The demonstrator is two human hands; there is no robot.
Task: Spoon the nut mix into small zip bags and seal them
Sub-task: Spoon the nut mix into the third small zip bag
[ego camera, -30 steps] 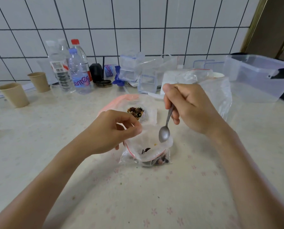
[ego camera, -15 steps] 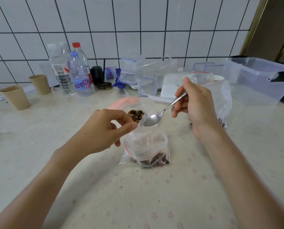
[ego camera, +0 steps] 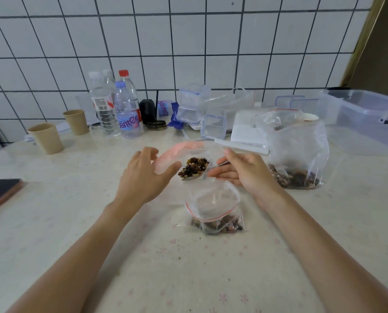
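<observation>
Small zip bag (ego camera: pixel 214 207) is your landmark: it sits on the table (ego camera: pixel 52 222) between your forearms, mouth gaping up and away from you, red zip line visible across the front, a thin layer of nut mix (ego camera: pixel 217 224) in the bottom.

Your left hand (ego camera: pixel 143 177) hovers up-left of the bag, fingers spread wide, holding nothing, not touching the bag. Your right hand (ego camera: pixel 240 171) is just beyond the bag's mouth, pinching the spoon (ego camera: pixel 211 170) handle; fingers partly extended, grip looks light. The spoon bowl is at the supply of nut mix in the pink-rimmed bag (ego camera: pixel 195 167), directly beyond the small bag. I can't tell if the bowl is loaded.

Handling, my read:
- Bag film is thin, floppy and slick. Nothing is holding the mouth open right now, so it may sag or fold shut.
- The bag is very light with so little in it, so a spoon nudge will likely slide or tip it.
- Pinch the near-left lip just under the red zip strip; that's the stiffest part.
- The mix is loose, so keep the spoon level and tip it inside the mouth.
- For sealing, press along the zip end to end, with no nuts caught in the track.

The larger bag (ego camera: pixel 299 159), to the right of the small bag, also holds mix.
</observation>
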